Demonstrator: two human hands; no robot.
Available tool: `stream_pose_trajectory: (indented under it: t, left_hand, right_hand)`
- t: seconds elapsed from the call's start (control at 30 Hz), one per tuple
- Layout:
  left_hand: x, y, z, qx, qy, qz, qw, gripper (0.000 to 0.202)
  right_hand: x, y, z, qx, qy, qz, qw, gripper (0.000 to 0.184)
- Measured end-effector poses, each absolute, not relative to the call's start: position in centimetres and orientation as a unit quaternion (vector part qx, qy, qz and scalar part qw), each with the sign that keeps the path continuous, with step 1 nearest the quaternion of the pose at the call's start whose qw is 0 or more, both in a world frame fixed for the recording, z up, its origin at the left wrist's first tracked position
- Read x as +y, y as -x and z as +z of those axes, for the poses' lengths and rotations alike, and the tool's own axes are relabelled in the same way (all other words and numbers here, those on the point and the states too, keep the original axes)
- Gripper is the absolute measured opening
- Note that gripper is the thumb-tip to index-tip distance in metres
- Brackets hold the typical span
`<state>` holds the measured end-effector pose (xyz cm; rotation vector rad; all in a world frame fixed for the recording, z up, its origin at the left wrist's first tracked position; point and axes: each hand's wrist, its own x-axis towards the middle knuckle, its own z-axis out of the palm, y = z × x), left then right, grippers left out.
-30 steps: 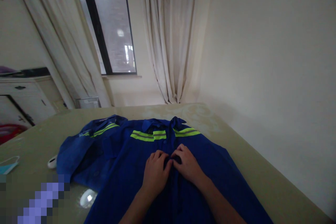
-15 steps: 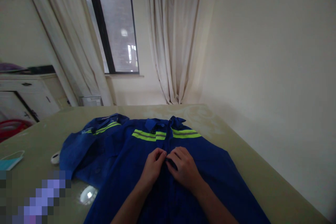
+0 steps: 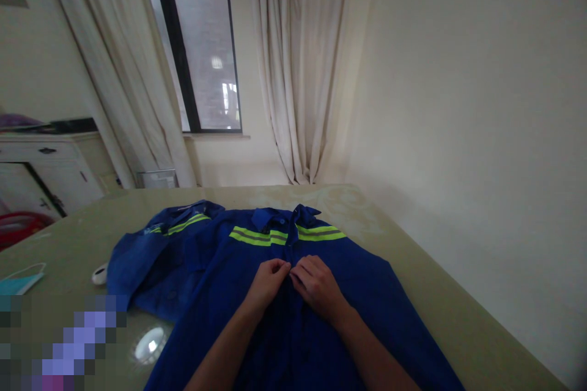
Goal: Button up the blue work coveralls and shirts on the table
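A dark blue work jacket (image 3: 367, 275) with yellow-green reflective stripes across the chest lies spread on the table, its collar at the far end. At its front opening, below the stripes, my left hand (image 3: 270, 281) pinches the placket edge between thumb and fingers. Close beside it, my right hand (image 3: 317, 284) has its fingers curled on the other side of the same opening. Any button between the fingertips is hidden. To the left, a second blue garment (image 3: 156, 256) with a matching stripe lies bunched against the jacket.
The table (image 3: 422, 263) has a glossy greenish top and meets the wall on the right. A blue face mask (image 3: 21, 284) and a white rounded object (image 3: 99, 275) lie at the left. A pixelated patch covers the lower left. Curtains (image 3: 302, 73) hang beyond the far edge.
The view has shifted slightly. My right fingers have drawn closer together at the jacket's opening, closing the dark gap seen before under them. The left hand keeps its pinch.
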<state>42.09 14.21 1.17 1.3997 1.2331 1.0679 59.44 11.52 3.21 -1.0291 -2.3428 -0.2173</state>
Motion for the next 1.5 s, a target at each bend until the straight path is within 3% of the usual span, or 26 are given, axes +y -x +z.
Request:
stream_pose_trajectory:
  t: [0.4,0.77,0.87,1.03,1.13,1.27,1.37,1.5]
  left_hand:
    - [13.3,-42.1,2.4,0.481,-0.567,0.482,0.464,0.037]
    - [13.2,-42.0,2.3,0.472,-0.640,0.428,0.429,0.032]
    - [12.7,-41.5,1.7,0.468,-0.703,0.382,0.375,0.032]
    - [11.8,-41.0,0.9,0.483,-0.816,0.263,0.177,0.044]
    - [12.6,-40.7,1.1,0.477,-0.847,0.195,0.128,0.042]
    - [15.0,-39.9,1.2,0.471,-0.862,0.154,0.110,0.038]
    - [17.1,-39.5,1.4,0.491,-0.853,0.158,0.083,0.036]
    - [18.4,-39.4,2.1,0.510,-0.839,0.185,0.038,0.028]
  right_hand:
    - [11.7,-59.0,3.0,-0.852,0.426,-0.023,0.304,0.017]
    - [11.7,-59.1,2.6,-0.779,0.532,0.100,0.317,0.012]
    - [12.1,-59.4,2.1,-0.770,0.542,0.116,0.316,0.008]
    - [13.0,-59.7,2.1,-0.772,0.520,0.130,0.342,0.014]
    - [12.8,-59.7,2.9,-0.782,0.496,0.105,0.361,0.019]
    - [11.1,-59.6,4.9,-0.864,0.417,0.134,0.248,0.016]
    - [9.8,-59.2,6.0,-0.868,0.442,0.154,0.170,0.012]
    - [9.2,-58.6,5.5,-0.824,0.507,0.193,0.166,0.017]
